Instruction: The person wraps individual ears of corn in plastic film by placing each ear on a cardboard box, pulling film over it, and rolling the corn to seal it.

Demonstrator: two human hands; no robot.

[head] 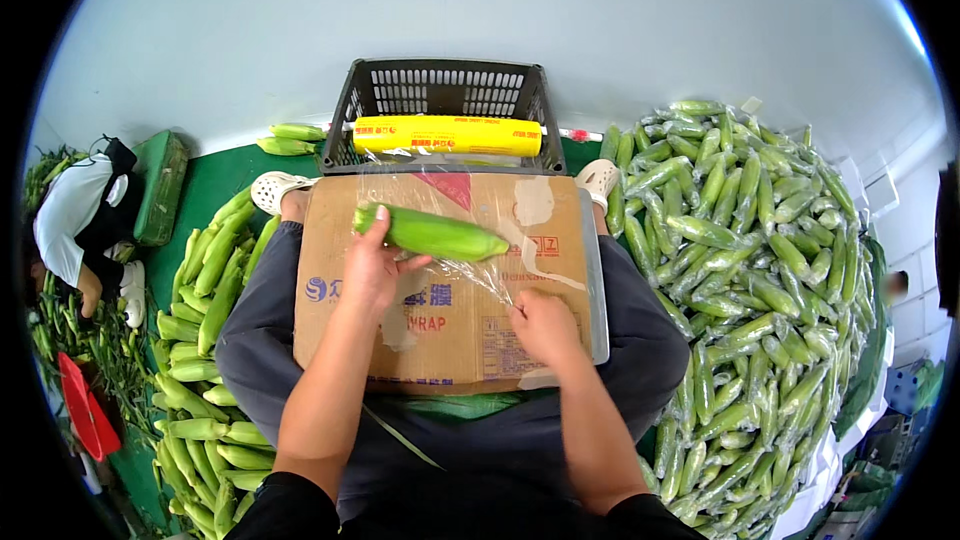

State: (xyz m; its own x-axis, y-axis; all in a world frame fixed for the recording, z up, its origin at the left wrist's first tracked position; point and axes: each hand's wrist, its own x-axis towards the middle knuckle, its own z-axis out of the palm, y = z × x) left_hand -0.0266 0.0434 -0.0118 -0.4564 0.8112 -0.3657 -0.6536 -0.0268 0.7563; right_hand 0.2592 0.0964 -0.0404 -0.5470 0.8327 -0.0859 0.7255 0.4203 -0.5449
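An ear of corn in its green husk (442, 234) lies slantwise above a flattened cardboard box (465, 300) across my lap. My left hand (375, 262) grips its left end, thumb on top. Clear plastic wrap (382, 178) stretches from a yellow-covered roll (448, 136) down to the corn. My right hand (546, 321), closed in a fist, pinches a gathered strand of the film below the corn's right end. The roll sits on a rod across a black plastic crate (450, 75) at the far edge of the box.
Unwrapped corn (196, 371) is heaped to my left. A large pile of film-wrapped corn (739, 262) rises on my right. Further left, a person (75, 214) bends over loose husks (112, 345) near a red plastic scoop-like object (86, 409). A pale wall (465, 7) stands beyond the crate.
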